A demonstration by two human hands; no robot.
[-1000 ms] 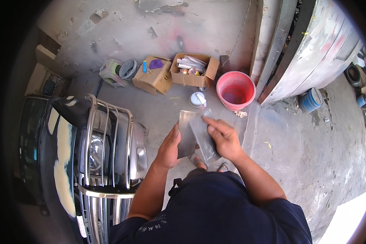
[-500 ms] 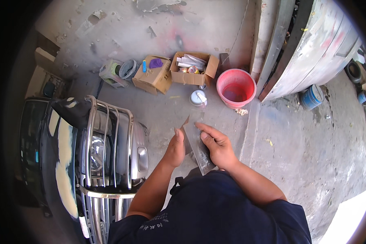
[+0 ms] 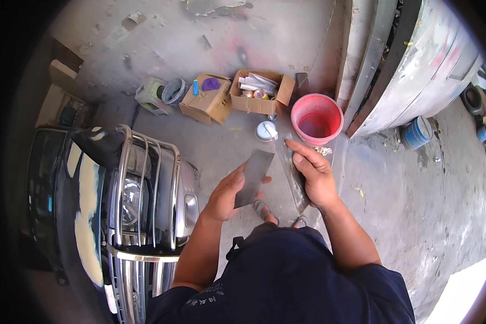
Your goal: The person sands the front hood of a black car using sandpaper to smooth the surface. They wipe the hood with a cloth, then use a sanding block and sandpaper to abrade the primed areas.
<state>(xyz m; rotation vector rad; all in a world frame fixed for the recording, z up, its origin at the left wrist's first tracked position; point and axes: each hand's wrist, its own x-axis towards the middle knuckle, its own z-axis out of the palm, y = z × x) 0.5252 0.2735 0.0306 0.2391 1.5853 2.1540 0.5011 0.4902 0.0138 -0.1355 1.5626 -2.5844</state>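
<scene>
Concrete floor below; left hand (image 3: 228, 193) holds flat dark sheet (image 3: 253, 177) (rectangular, tilted).

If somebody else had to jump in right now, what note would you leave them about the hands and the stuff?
Left hand: holds a dark flat sheet, thumb on its face, tilted upright.
Right hand: holds a second dark strip, fingers stretched along it.
The two pieces are apart, one in each hand, above the concrete floor.
Nearby: a small tin and a red bucket just ahead on the floor, two cardboard boxes behind them, a car front with a chrome bar to the left.
Done: the pieces are separated.
Left: nothing has been set down or put to the car; I cannot tell what the sheets are for.
</scene>
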